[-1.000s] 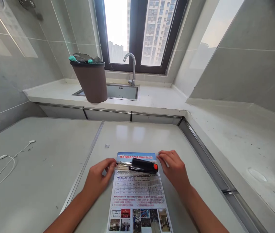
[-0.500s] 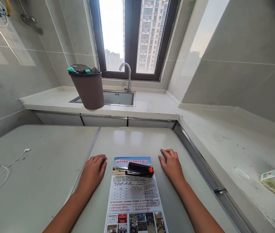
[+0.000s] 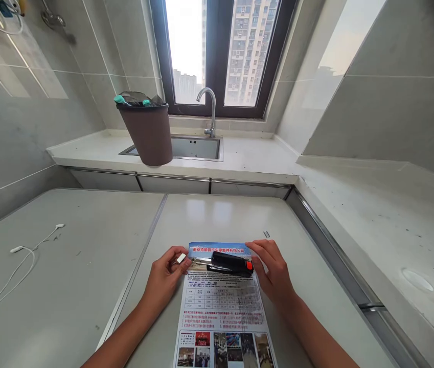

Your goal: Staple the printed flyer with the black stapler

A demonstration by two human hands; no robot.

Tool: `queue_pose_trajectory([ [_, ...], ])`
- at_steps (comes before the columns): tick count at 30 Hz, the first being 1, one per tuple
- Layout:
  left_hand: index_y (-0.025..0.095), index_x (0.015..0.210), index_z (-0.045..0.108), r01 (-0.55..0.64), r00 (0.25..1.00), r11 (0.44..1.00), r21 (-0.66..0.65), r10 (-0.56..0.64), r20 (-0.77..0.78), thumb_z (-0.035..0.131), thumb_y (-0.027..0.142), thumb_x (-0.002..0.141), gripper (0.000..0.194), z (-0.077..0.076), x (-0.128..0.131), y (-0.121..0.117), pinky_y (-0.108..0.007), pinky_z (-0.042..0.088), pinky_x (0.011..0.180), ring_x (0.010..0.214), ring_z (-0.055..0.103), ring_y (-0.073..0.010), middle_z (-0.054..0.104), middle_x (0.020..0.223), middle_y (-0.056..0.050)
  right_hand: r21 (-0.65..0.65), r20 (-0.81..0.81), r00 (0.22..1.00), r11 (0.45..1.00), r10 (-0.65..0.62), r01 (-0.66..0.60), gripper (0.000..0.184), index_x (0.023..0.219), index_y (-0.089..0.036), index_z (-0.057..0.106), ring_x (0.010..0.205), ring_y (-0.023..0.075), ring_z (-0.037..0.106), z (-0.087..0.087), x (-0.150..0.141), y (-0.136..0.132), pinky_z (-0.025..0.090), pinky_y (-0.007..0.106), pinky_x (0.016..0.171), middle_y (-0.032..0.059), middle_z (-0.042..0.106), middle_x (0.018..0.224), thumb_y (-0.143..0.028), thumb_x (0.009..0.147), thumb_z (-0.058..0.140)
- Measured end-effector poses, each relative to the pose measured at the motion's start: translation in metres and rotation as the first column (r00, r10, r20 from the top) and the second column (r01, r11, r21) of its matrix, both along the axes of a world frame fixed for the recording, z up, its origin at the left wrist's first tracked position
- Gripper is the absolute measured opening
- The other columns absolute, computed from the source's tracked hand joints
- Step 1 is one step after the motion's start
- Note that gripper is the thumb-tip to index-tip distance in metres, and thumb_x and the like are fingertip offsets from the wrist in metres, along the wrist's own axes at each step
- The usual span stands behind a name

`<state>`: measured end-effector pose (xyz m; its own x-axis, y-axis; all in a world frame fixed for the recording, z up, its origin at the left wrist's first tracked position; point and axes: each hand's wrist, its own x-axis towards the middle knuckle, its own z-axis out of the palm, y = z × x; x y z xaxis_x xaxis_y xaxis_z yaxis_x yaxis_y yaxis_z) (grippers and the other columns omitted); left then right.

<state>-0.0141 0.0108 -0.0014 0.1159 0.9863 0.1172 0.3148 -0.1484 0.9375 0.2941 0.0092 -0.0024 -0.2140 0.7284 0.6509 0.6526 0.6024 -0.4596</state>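
A printed flyer [image 3: 220,319] lies flat on the pale tabletop, and across its upper part rests a black stapler [image 3: 230,261] with an orange-red button at its right end and a thin silver part reaching left. My left hand [image 3: 165,276] pinches a small white piece [image 3: 181,258] between thumb and fingers, close to the silver end; its kind I cannot make out. At the flyer's top right corner, my right hand [image 3: 274,268] has its fingers apart, the fingertips at the paper's edge and the thumb beside the stapler's right end.
Two small dark strips [image 3: 266,234] lie beyond my right hand. A white cable [image 3: 32,255] crosses the table's left half. Behind stand a brown bin [image 3: 147,135], a sink [image 3: 197,148] and a tap [image 3: 212,112]. A white counter [image 3: 373,225] borders the right side.
Both hands have moved inward to the flyer and stapler. A small white piece now shows in my left hand. The dark strips have come into sight, and the view has shifted slightly.
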Motion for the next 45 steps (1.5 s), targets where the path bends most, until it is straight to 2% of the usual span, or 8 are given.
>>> queue_pose_trajectory([
  [3, 0.024, 0.117, 0.063, 0.028, 0.999, 0.999, 0.024, -0.028, -0.033, 0.061, 0.040, 0.097, 0.026, 0.001, 0.003, -0.005, -0.027, 0.055, 0.073, 0.081, 0.070, -0.0169, 0.076, 0.099, -0.002, -0.098, 0.066, 0.990, 0.988, 0.122, -0.115, 0.042, 0.139, -0.022, 0.054, 0.110, 0.0279, 0.060, -0.002, -0.008, -0.002, 0.055, 0.047, 0.090, 0.0132, 0.064, 0.125, -0.034, 0.099, 0.057],
  [5, 0.025, 0.121, 0.060, 0.037, 0.997, 0.997, 0.069, -0.032, -0.073, 0.058, 0.036, 0.099, 0.024, 0.002, 0.004, -0.007, -0.028, 0.056, 0.078, 0.094, 0.072, -0.0190, 0.077, 0.104, -0.003, -0.109, 0.117, 0.979, 0.982, 0.169, -0.156, 0.047, 0.141, -0.022, 0.052, 0.109, 0.0278, 0.062, -0.005, -0.013, -0.002, 0.057, 0.047, 0.091, 0.0127, 0.067, 0.124, -0.032, 0.096, 0.064],
  [9, 0.025, 0.107, 0.067, 0.090, 0.974, 0.965, 0.248, -0.034, -0.223, 0.057, 0.028, 0.100, 0.012, 0.007, 0.007, -0.009, -0.033, 0.057, 0.088, 0.103, 0.071, -0.0210, 0.076, 0.113, -0.005, 0.046, 0.117, 0.962, 0.967, 0.246, -0.252, 0.039, 0.135, -0.024, 0.057, 0.099, 0.0231, 0.067, -0.010, -0.017, 0.000, 0.058, 0.043, 0.087, 0.0083, 0.074, 0.112, -0.015, 0.097, 0.059],
  [13, 0.026, 0.107, 0.070, 0.211, 0.948, 0.908, 0.362, -0.099, -0.302, 0.064, 0.022, 0.096, 0.013, 0.005, 0.009, -0.008, -0.038, 0.058, 0.094, 0.110, 0.069, -0.0226, 0.076, 0.118, -0.005, 0.128, 0.076, 0.962, 0.954, 0.261, -0.270, 0.040, 0.135, -0.024, 0.058, 0.094, 0.0219, 0.068, -0.006, -0.017, -0.003, 0.058, 0.041, 0.083, 0.0090, 0.075, 0.111, -0.014, 0.096, 0.060],
  [16, 0.026, 0.112, 0.070, 0.232, 0.942, 0.909, 0.345, -0.122, -0.312, 0.064, 0.020, 0.096, 0.018, 0.001, 0.011, -0.007, -0.038, 0.059, 0.094, 0.109, 0.071, -0.0218, 0.077, 0.114, -0.005, 0.121, 0.075, 0.953, 0.945, 0.295, -0.302, 0.040, 0.134, -0.023, 0.059, 0.094, 0.0216, 0.069, -0.002, -0.018, -0.005, 0.058, 0.040, 0.082, 0.0091, 0.076, 0.111, -0.013, 0.096, 0.060],
  [21, 0.027, 0.109, 0.073, 0.240, 0.937, 0.925, 0.296, -0.141, -0.320, 0.070, 0.019, 0.092, 0.019, -0.003, 0.013, -0.004, -0.037, 0.060, 0.090, 0.104, 0.072, -0.0212, 0.079, 0.108, -0.002, 0.099, 0.050, 0.941, 0.936, 0.334, -0.338, 0.041, 0.134, -0.023, 0.059, 0.095, 0.0210, 0.067, 0.000, -0.020, -0.005, 0.058, 0.040, 0.082, 0.0089, 0.075, 0.113, -0.010, 0.095, 0.060],
  [29, 0.027, 0.103, 0.077, 0.212, 0.935, 0.945, 0.251, -0.121, -0.333, 0.074, 0.023, 0.088, 0.016, -0.008, 0.019, -0.001, -0.038, 0.062, 0.085, 0.095, 0.075, -0.0226, 0.080, 0.100, -0.004, 0.074, 0.075, 0.944, 0.942, 0.321, -0.326, 0.038, 0.133, -0.024, 0.060, 0.094, 0.0204, 0.068, -0.004, -0.018, -0.005, 0.058, 0.039, 0.083, 0.0081, 0.076, 0.113, -0.015, 0.097, 0.057],
  [45, 0.028, 0.103, 0.078, 0.211, 0.935, 0.954, 0.212, -0.133, -0.330, 0.077, 0.019, 0.085, 0.020, -0.008, 0.021, -0.002, -0.038, 0.061, 0.086, 0.095, 0.074, -0.0220, 0.080, 0.101, -0.002, 0.075, 0.045, 0.940, 0.937, 0.338, -0.341, 0.036, 0.131, -0.023, 0.059, 0.096, 0.0207, 0.066, -0.002, -0.020, -0.003, 0.056, 0.040, 0.082, 0.0079, 0.075, 0.112, -0.011, 0.097, 0.057],
])
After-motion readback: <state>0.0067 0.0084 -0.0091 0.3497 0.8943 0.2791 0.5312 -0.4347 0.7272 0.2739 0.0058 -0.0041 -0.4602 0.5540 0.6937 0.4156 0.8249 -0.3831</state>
